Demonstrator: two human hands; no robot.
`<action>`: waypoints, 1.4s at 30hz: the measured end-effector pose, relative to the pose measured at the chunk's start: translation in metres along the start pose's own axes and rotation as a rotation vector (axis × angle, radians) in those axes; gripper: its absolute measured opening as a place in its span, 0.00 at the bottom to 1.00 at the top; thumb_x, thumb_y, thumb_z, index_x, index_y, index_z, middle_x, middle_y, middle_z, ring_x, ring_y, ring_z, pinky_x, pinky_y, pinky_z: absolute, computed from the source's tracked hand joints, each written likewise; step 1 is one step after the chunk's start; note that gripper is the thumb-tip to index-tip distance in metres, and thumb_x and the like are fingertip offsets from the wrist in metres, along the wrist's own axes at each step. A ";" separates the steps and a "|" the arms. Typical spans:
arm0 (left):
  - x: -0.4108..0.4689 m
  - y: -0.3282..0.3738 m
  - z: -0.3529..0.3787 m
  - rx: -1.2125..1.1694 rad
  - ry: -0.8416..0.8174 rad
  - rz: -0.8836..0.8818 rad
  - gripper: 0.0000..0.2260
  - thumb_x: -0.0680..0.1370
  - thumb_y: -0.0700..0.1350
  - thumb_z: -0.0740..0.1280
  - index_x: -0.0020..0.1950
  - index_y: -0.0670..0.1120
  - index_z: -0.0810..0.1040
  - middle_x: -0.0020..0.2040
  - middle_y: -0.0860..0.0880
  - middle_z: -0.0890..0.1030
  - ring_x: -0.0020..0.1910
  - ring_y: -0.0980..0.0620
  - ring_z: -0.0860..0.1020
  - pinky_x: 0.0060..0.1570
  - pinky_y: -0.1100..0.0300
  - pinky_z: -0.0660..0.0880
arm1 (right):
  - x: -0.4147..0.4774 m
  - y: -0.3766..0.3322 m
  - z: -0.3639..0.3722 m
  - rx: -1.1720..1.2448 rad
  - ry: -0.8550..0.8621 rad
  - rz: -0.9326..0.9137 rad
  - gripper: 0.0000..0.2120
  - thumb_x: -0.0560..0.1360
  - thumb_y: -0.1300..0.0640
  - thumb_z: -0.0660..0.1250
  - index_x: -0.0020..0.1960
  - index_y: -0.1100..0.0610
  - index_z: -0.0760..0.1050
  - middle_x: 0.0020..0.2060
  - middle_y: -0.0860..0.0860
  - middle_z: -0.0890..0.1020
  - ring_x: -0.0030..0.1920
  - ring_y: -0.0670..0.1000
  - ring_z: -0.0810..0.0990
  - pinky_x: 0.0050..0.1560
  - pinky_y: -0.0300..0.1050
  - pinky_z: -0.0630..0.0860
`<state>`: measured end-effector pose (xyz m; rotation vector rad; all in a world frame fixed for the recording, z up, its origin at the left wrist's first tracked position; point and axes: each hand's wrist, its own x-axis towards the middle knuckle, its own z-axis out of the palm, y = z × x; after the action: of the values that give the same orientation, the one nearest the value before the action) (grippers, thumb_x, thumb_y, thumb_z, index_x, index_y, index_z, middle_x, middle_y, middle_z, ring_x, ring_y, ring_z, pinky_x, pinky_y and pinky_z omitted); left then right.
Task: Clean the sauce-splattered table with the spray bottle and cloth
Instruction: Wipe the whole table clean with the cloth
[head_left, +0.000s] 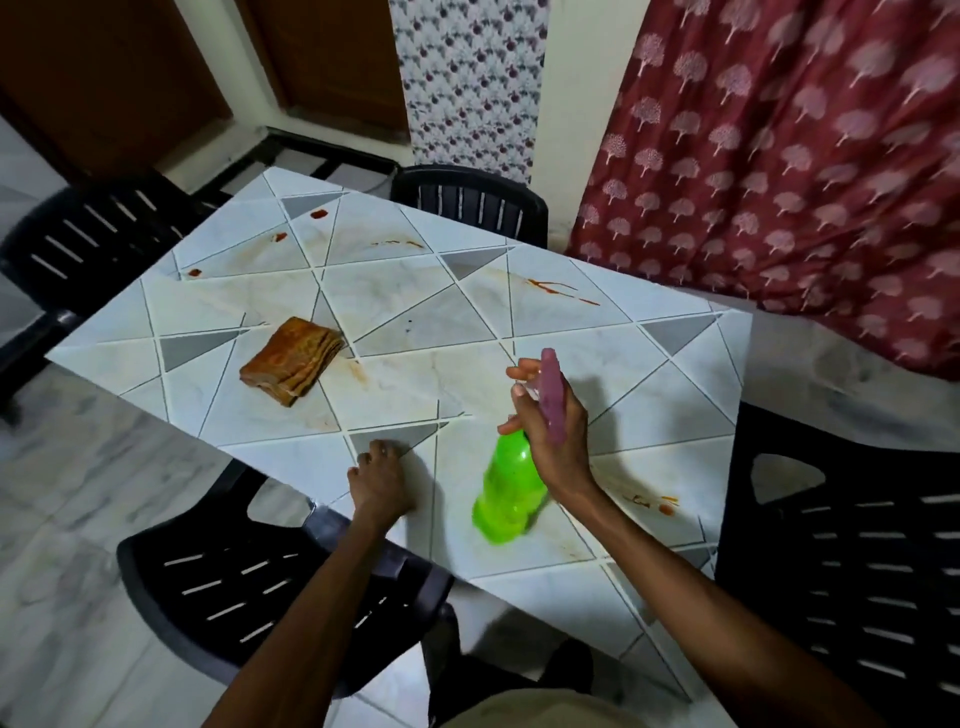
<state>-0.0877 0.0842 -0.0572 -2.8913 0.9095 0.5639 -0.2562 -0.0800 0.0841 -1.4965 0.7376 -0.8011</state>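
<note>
Two bare forearms up from the bottom edge of the frame, crossing over the near chair (249, 587), black and slatted, at lower left. Left hand (382, 480) laid on the near edge of the table (467, 332), just left of centre, fingers loosely bent, fingertips on the tile-patterned top, grasping nothing. Right hand (550, 431) just right of centre, wrapped round the neck of the spray bottle (511, 488), fingers curled across its front below the pink spray head (551, 395). Green body of the bottle tilted, base slanting toward the lower left (blurred; resting on the tabletop or just above it, impossible to tell). Right of the bottle, near the table's lower right edge, a small cluster of red sauce spots (660, 504). Further right, the right chair (852, 561), black too, filling the lower right of the frame.

Left of centre and well apart from both hands, the cloth (292, 359): folded, orange-brown, flat on the tabletop, a faint rusty smear beside its right corner.

Beyond, across the far half of the table, more sauce: a long red streak (561, 291) right of centre, a shorter streak (400, 242) at upper centre, three dark red blobs (318, 213) strung along the far left edge.

Past the table, the far chair (472, 202) at upper centre and the left chair (88, 234) at the left edge. Behind them, a maroon curtain (779, 156) with pale tree prints at upper right, a white patterned curtain (467, 78) at top centre, brown doors (104, 78) at upper left.
</note>
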 end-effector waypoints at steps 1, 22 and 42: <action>-0.003 0.014 0.000 -0.002 0.043 0.024 0.29 0.72 0.47 0.70 0.72 0.48 0.66 0.67 0.45 0.67 0.64 0.41 0.71 0.60 0.47 0.71 | 0.000 0.001 -0.013 0.018 0.016 0.060 0.16 0.78 0.53 0.67 0.65 0.50 0.76 0.56 0.49 0.83 0.34 0.46 0.85 0.40 0.58 0.83; 0.094 0.271 -0.046 -0.124 -0.049 0.659 0.28 0.75 0.48 0.70 0.73 0.43 0.69 0.69 0.40 0.69 0.64 0.36 0.70 0.56 0.46 0.74 | 0.108 0.063 -0.250 0.165 0.683 0.602 0.18 0.73 0.65 0.64 0.58 0.48 0.79 0.33 0.51 0.76 0.20 0.45 0.75 0.33 0.44 0.68; 0.232 0.099 -0.076 -0.264 0.088 0.371 0.47 0.62 0.72 0.59 0.71 0.40 0.69 0.67 0.40 0.73 0.62 0.35 0.73 0.55 0.42 0.74 | 0.250 0.076 -0.022 0.275 0.287 0.768 0.09 0.80 0.63 0.60 0.56 0.55 0.76 0.31 0.57 0.73 0.28 0.55 0.74 0.25 0.38 0.65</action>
<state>0.0578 -0.1358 -0.0645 -3.0084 1.5094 0.6259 -0.1339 -0.3047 0.0253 -0.7517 1.2550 -0.4919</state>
